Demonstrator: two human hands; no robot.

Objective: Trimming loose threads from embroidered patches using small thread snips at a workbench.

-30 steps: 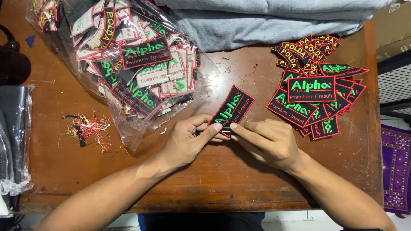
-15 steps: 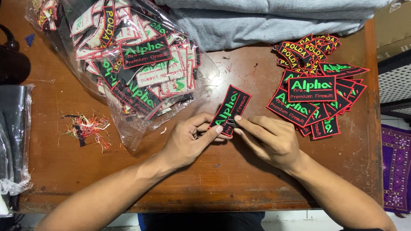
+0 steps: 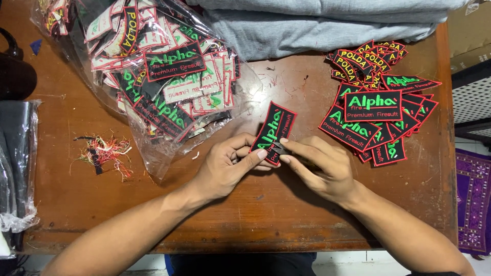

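A black embroidered patch [image 3: 274, 129] with green lettering and a red border is pinched at its lower end by my left hand [image 3: 230, 166]. It stands tilted above the brown wooden table [image 3: 286, 220]. My right hand [image 3: 322, 166] meets it from the right, fingers closed on a small dark tool at the patch's lower edge; the tool is mostly hidden. A pile of like patches [image 3: 378, 105] lies to the right of my hands. A clear plastic bag of patches [image 3: 158, 76] lies at the upper left.
Folded grey cloth [image 3: 327, 23] lies along the table's far edge. A tuft of cut red and green threads [image 3: 105, 153] sits left of my hands. A dark bundle in clear plastic [image 3: 15, 163] rests at the left edge. Purple patterned fabric [image 3: 473, 199] shows beyond the right edge.
The patch has swung more upright between my hands. My right hand's fingers have shifted slightly left along its lower edge.
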